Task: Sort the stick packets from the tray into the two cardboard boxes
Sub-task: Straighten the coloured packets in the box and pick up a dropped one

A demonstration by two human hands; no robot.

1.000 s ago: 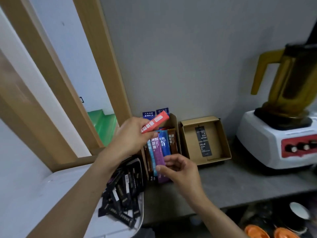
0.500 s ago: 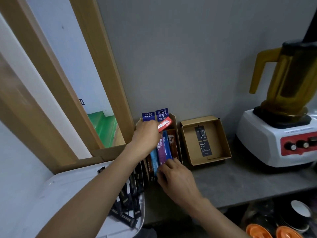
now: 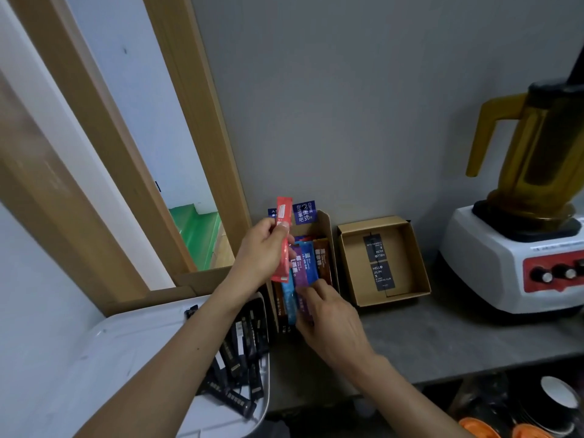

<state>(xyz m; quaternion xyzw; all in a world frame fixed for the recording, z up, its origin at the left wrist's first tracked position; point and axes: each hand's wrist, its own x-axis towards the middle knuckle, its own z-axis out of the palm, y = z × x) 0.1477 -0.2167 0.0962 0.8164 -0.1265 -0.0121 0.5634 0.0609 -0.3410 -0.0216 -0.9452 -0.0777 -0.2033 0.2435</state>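
Observation:
My left hand holds a red stick packet upright over the left cardboard box. That box holds several coloured packets: purple, blue, brown. My right hand rests on the near ends of those packets, fingers on the purple and light-blue ones. The right cardboard box holds black packets lying end to end. The white tray at lower left carries a pile of black stick packets along its right side, partly hidden by my left forearm.
A blender with a yellow jug on a white base stands at the right on the grey counter. A grey wall is close behind the boxes. A wooden window frame rises at the left. Cups and orange items sit below the counter edge.
My left hand has turned the red packet from slanted to upright above the left box. My right hand moved forward onto the near ends of the coloured packets.

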